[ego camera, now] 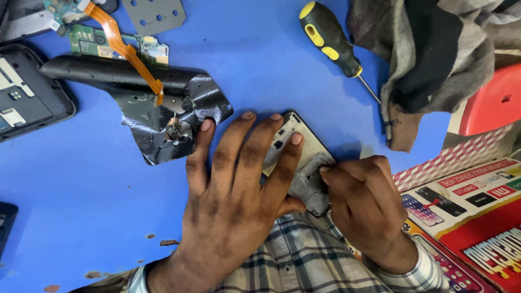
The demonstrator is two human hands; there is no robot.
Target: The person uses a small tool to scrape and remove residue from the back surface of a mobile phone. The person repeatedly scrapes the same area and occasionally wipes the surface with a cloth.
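A stripped phone frame [305, 153] lies on the blue table [87, 195] near the front edge. My left hand [236, 190] presses flat on it, fingers spread, covering most of its left part. My right hand [363, 201] pinches the frame's lower right part, where a grey metal shield [308, 182] shows, fingertips closed on it. A crumpled black foil sheet [163, 111] lies just left of my left fingertips.
A black-and-yellow screwdriver [331, 40] lies at the back, next to a grey-black cloth [434, 59]. Green circuit boards with an orange flex cable [116, 43] sit back left, a dark phone back shell [24, 97] at the left edge, red printed boxes [477, 217] right.
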